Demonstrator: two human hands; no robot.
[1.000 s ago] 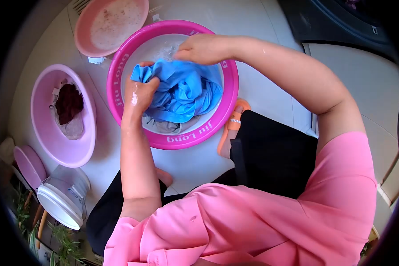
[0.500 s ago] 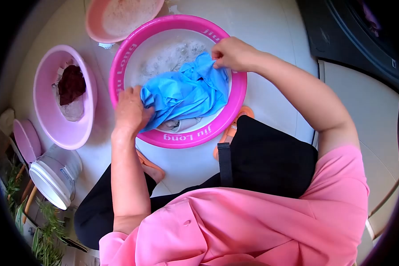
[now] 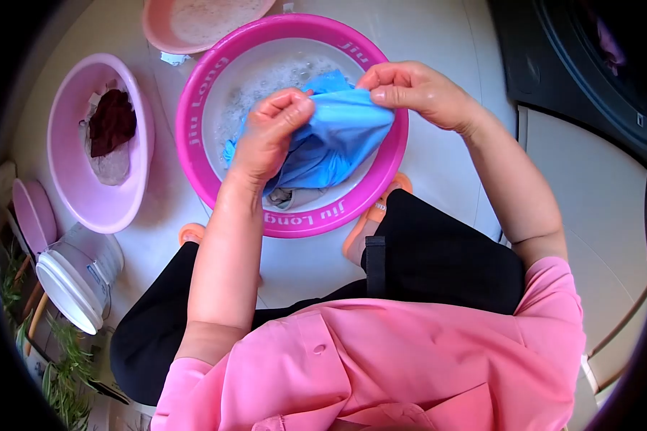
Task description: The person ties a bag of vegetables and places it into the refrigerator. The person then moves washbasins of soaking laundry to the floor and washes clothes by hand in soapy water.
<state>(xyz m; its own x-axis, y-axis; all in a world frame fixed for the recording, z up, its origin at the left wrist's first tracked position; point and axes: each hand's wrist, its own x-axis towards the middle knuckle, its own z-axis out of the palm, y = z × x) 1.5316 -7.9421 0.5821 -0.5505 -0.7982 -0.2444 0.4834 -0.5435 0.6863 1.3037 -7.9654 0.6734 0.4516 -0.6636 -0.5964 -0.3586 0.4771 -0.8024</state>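
Note:
A wet blue cloth point(image 3: 338, 140) is stretched between my two hands over the large pink basin point(image 3: 191, 115). My left hand point(image 3: 269, 133) pinches its edge on the left, above the middle of the basin. At the basin's right rim, my right hand point(image 3: 417, 93) grips the cloth's upper right edge between thumb and fingers. The lower part of the cloth hangs into the basin. Foamy water point(image 3: 266, 79) lies behind it, and a bit of grey cloth point(image 3: 294, 197) shows near the front rim.
A lilac basin point(image 3: 62, 158) with dark red and pale cloths stands at the left. Behind is a salmon basin point(image 3: 158, 25) of sudsy water. A white bucket point(image 3: 72, 287) and plants point(image 3: 68, 373) are at lower left, a dark front-loading machine point(image 3: 532, 65) at upper right.
My left hand has moved right and up from the basin's left rim, and my right hand slightly right. The cloth's upper edge is now lifted and drawn between them.

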